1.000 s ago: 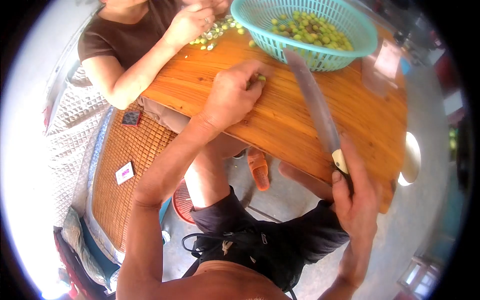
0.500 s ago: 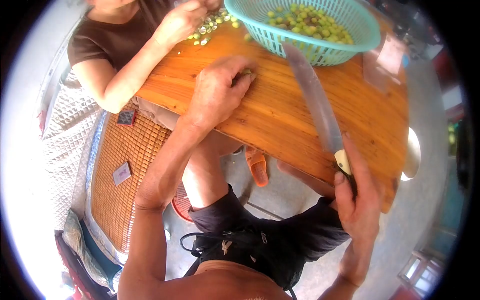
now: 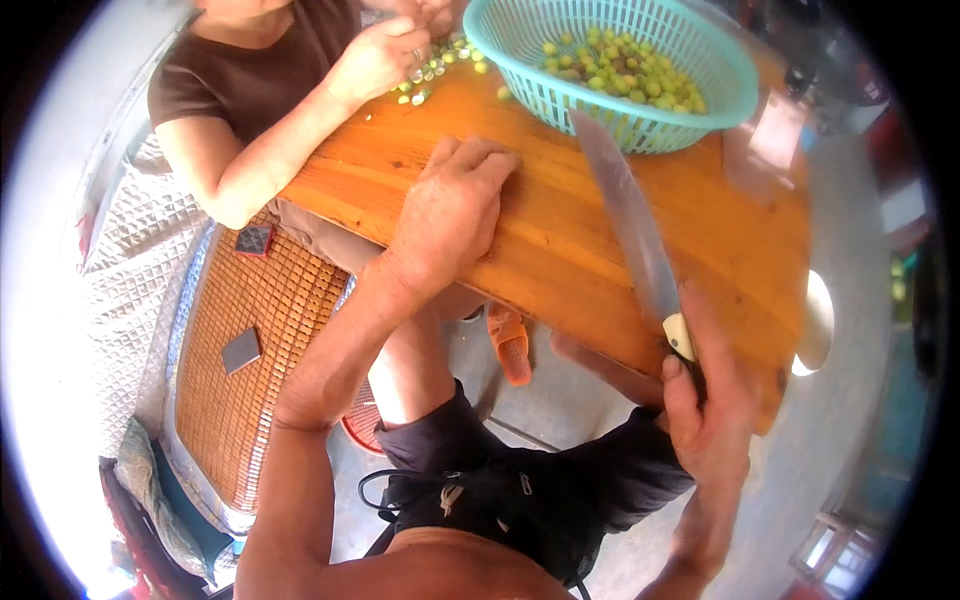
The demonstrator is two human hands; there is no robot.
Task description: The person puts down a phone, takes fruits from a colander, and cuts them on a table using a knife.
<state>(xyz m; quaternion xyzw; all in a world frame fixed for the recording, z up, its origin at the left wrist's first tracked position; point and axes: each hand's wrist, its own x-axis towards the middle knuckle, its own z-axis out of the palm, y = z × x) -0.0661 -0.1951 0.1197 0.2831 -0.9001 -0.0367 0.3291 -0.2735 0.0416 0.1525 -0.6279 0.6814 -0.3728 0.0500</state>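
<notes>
Near the desk's (image 3: 550, 250) front edge, the right hand (image 3: 712, 400) holds a knife (image 3: 632, 220), seemingly poised; the left hand (image 3: 455, 205) curls, contents unclear; any cut needs it steady.

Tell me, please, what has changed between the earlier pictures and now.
The left hand has turned, so its back faces up more, and has drawn back slightly toward the near table edge. The green fruit seen earlier at its thumb no longer shows; I cannot tell whether it was let go or is hidden. The right hand still holds the knife, and the basket stays on the table.
</notes>
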